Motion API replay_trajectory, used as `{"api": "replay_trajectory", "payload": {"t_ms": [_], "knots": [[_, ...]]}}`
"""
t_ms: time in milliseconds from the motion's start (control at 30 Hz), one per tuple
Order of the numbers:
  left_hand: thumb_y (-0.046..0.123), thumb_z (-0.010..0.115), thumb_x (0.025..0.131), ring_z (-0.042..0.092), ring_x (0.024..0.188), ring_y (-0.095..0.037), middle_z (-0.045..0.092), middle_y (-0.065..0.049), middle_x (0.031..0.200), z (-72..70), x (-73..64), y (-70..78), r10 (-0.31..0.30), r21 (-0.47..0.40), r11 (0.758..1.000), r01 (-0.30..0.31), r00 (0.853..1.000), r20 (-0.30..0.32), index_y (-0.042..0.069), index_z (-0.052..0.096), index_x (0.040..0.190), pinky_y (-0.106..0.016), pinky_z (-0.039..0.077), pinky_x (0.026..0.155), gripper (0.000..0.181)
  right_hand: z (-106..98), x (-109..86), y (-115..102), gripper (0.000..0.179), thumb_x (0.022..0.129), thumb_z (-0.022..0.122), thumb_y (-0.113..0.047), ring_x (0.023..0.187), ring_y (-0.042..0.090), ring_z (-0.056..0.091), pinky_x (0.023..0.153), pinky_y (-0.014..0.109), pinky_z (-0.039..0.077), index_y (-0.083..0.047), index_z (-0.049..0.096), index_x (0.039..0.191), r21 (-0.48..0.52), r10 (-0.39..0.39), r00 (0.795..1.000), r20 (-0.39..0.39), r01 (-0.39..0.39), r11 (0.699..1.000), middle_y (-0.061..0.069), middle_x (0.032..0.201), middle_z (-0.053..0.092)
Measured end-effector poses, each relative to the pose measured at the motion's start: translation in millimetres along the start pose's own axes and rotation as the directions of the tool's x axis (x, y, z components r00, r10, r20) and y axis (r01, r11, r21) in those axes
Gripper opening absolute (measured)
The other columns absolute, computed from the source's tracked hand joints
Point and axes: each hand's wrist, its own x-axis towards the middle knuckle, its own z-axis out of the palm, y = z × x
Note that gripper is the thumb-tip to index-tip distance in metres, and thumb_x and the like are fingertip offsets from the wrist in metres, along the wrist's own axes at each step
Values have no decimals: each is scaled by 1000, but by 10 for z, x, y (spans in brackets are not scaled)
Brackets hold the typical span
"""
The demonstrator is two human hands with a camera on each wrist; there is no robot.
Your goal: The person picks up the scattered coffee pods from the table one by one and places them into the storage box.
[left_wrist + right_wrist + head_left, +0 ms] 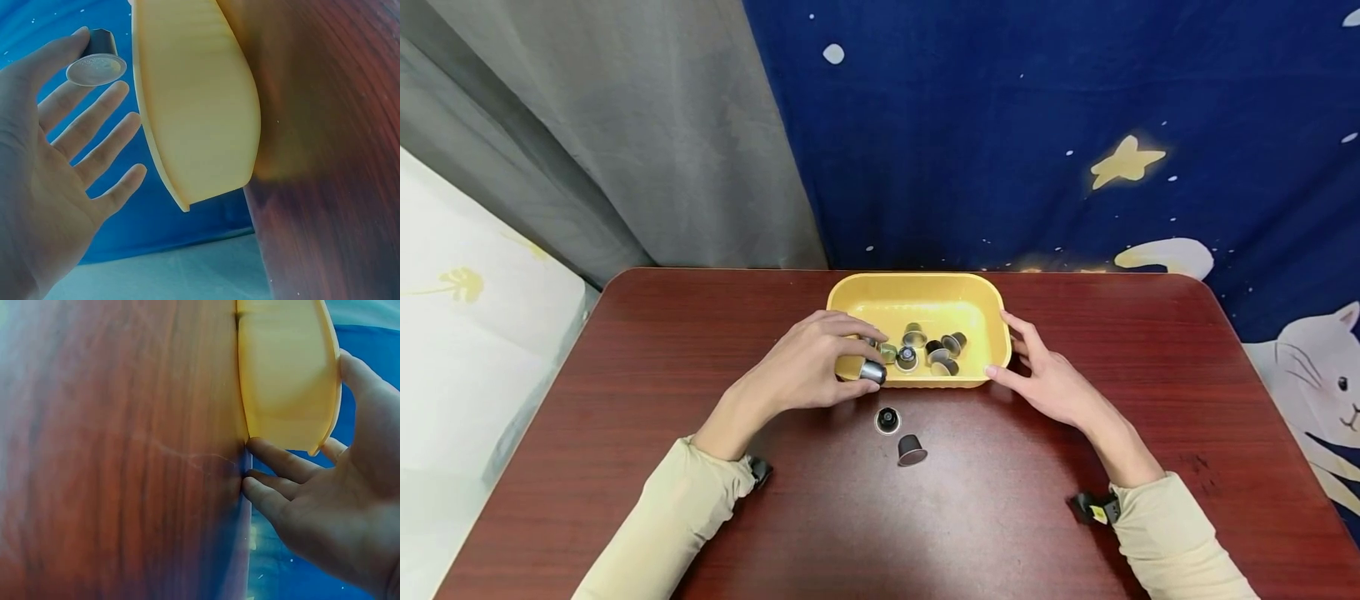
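My left hand pinches a dark coffee capsule between thumb and finger at the front left of a yellow bin. In the left wrist view that capsule shows its pale foil lid, and the other fingers are spread. Several capsules lie inside the bin, among them a green one and a silvery one. At the bin's right end, my right hand rests its thumb on the front rim, with nearly straight fingers along the side. Some bin contents are hidden behind the left hand.
Two dark capsules, one standing and one tipped over, are on the brown table in front of the bin. A blue curtain and a grey curtain hang behind the table's far edge.
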Motion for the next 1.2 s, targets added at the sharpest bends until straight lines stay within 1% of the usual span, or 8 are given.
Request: {"api": "replay_trajectory", "payload": {"t_ms": [233,400,667,833,1000,1200], "knots": [[39,79,82,59,117,-13,69,6,120,34,39,-73,-34,12,999,34,999,5,27,79,100,-40,39,103,21,-23,12,-6,85,94,67,-44,133,36,49,107,54,38,-30,13,158,51,-8,1000,8,7,999,24,146,47],[39,79,82,59,117,-15,69,6,120,34,80,-126,-52,32,998,51,998,27,26,79,100,-41,39,103,22,-30,9,-10,86,93,68,-44,133,36,49,107,55,38,-30,14,158,49,-3,1000,3,2,999,24,146,48],[42,79,81,59,117,-13,69,7,120,27,116,-195,-71,67,995,68,996,48,21,79,105,-39,39,102,31,-25,18,2,86,93,68,-44,133,35,49,107,55,38,-30,14,158,47,-3,1000,1,3,999,23,146,48],[42,77,82,60,116,-13,69,7,119,21,130,-231,-77,83,994,70,994,75,24,79,101,-40,41,100,27,-19,30,6,86,93,67,-46,133,35,49,107,55,38,-32,13,158,44,-5,1000,4,4,999,22,145,49],[40,79,79,62,113,-14,71,5,116,4,148,-275,-82,94,993,73,993,89,25,79,100,-40,43,99,26,-15,20,16,86,93,67,-47,133,35,48,106,55,39,-32,13,158,34,-1,1000,9,0,999,23,145,49],[39,80,79,61,115,-14,70,6,118,-8,146,-298,-99,115,990,84,987,129,27,79,102,-40,40,102,26,-16,21,8,86,93,67,-45,134,35,48,106,54,40,-31,13,158,44,-8,1000,9,7,999,23,146,48]]}}
